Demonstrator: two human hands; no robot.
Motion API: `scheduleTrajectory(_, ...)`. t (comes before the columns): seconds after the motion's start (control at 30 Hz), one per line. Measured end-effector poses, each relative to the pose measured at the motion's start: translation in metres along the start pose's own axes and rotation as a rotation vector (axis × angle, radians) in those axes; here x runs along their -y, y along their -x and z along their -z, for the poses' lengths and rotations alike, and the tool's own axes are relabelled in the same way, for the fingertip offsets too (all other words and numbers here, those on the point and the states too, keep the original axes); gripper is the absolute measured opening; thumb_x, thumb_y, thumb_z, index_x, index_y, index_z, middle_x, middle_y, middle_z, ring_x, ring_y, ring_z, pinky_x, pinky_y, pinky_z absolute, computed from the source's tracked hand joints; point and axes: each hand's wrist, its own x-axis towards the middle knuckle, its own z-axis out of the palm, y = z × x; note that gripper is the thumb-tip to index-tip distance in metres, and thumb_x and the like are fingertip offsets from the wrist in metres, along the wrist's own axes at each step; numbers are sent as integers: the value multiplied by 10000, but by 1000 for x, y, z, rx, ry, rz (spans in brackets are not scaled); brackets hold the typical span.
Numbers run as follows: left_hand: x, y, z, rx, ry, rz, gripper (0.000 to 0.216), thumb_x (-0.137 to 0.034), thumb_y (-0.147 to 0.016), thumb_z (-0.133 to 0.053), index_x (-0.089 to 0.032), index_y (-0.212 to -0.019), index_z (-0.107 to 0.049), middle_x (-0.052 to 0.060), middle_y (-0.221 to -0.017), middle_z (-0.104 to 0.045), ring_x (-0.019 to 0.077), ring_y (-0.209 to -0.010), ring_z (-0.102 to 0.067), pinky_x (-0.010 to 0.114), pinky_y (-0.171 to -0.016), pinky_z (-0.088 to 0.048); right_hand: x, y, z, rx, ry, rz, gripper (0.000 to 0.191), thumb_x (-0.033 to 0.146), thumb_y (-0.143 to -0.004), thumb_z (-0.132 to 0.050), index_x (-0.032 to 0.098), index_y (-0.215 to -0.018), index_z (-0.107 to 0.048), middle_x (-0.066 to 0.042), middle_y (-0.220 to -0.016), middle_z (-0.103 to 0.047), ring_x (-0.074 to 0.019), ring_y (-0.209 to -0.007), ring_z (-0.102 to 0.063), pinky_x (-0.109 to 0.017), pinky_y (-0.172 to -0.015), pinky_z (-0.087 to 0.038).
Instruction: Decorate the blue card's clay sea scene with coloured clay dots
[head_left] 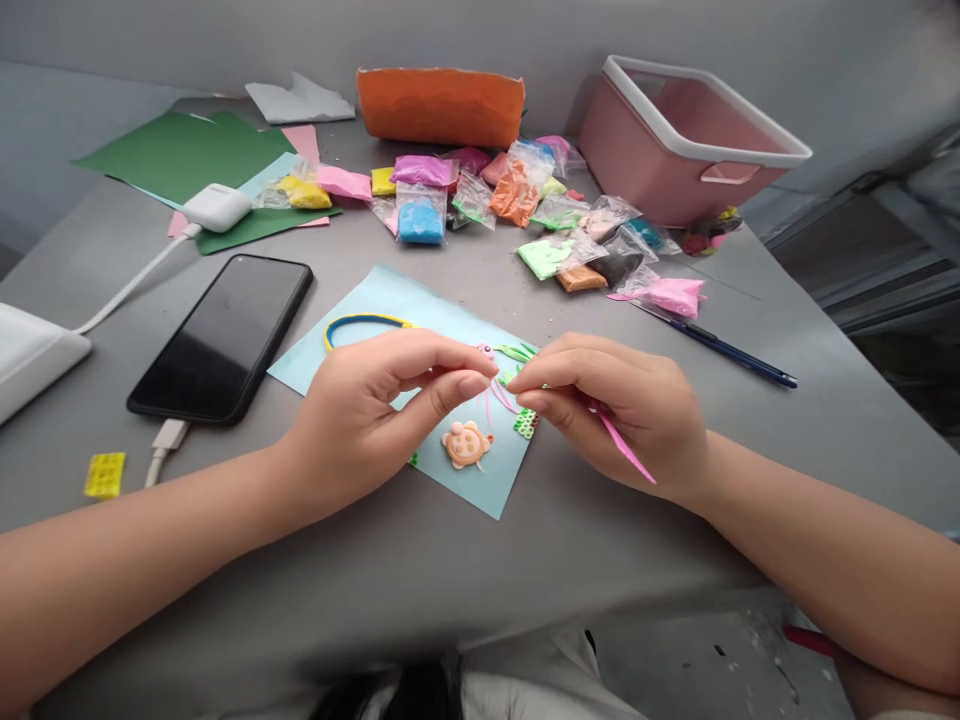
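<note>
left hand (375,415) pinched narrow, contents unclear, right hand (626,400) holding pink tool (627,450), both over blue paper (484,490)

left hand (375,410): bare | right hand (626,410): bare | forearms (187,550): bare | lap clothing (544,685): pale, creased

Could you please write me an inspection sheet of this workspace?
Surface: smooth grey tabletop, crowded towards the back.
Job's things: light-blue paper sheet bearing a pale-orange turtle-shaped figure.
Clutter: clear plastic bags of coloured soft material; black rectangular phone; slim dark-blue pen.
Hands: left hand above the sheet, contents unclear; right hand holding a slender, pointed pink strip.
Cables: white charging cable at the phone's lower end; second white cable beyond it.
Surroundings: plain grey wall; other people, nothing seen.
</note>
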Motion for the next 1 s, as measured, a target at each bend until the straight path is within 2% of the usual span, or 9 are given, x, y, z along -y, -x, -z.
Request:
scheduleTrajectory(0.1,-4,0,1,25,1,34,212,-259,-972,-626,-176,-801,-722,-26,-715,-716,69,-661,-624,148,-662,-509,0,0,0,-3,-4,-25,100,96,-966,-608,189,-930,-613,-17,-784,-690,-100,-722,-638,-220,-654,-529)
scheduleTrajectory(0.17,-3,1,0,24,43,48,176,-249,-941,-668,-181,-784,-707,-34,-721,-716,65,-670,-626,134,-639,-505,0,1,0,5,1,-31,98,116,-947,-653,194,-908,-608,-14,-785,-694,-98,-701,-634,-213,-614,-525)
scheduleTrajectory(0.27,0,3,-3,-7,140,88,57,-241,-891,-732,-185,-882,-728,-14,-862,-756,88,-792,-676,141,-710,-550,0,0,0,13,9,-4,103,96,-931,-666,188,-947,-623,-34,-830,-711,-111,-752,-669,-214,-619,-537)
scheduleTrajectory(0.37,2,4,-4,-14,160,115,107,-206,-937,-661,-180,-1007,-737,11,-981,-770,95,-842,-687,158,-735,-565,0,0,0,5,-1,11,105,80,-951,-626,184,-961,-634,-38,-827,-716,-118,-762,-683,-225,-657,-554)
scheduleTrajectory(0.53,-2,2,-1,-40,180,111,241,-182,-1019,-510,-169,-1127,-725,7,-887,-773,95,-868,-706,166,-733,-554,3,-1,2,-2,12,2,127,119,-890,-741,176,-891,-627,-34,-783,-708,-99,-681,-659,-202,-605,-549)
scheduleTrajectory(0.63,-6,2,-1,-28,204,144,207,-260,-998,-587,-170,-1087,-749,7,-861,-787,109,-848,-721,176,-728,-570,4,-1,3,-24,26,26,118,81,-908,-702,172,-957,-646,-53,-827,-727,-118,-749,-694,-218,-638,-569)
scheduleTrajectory(0.77,-9,4,-5,34,293,214,196,-259,-950,-660,-172,-1101,-752,27,-940,-820,136,-838,-754,203,-691,-609,6,0,2,-40,20,50,119,91,-888,-735,169,-918,-649,-32,-779,-704,-101,-689,-667,-210,-625,-577)
scheduleTrajectory(0.87,-8,5,-8,75,417,266,230,-230,-887,-738,-195,-1114,-750,8,-866,-814,141,-709,-750,231,-620,-625,8,1,0,-80,25,52,185,65,-846,-773,177,-947,-666,-28,-821,-693,-96,-698,-659,-211,-633,-586)
scheduleTrajectory(1.0,-8,5,-10,69,560,339,235,-176,-805,-815,-222,-1032,-776,-29,-762,-793,138,-642,-743,243,-626,-639,11,3,-3,-92,29,47,247,21,-850,-749,181,-1030,-695,-25,-858,-677,-90,-714,-650,-217,-650,-593)
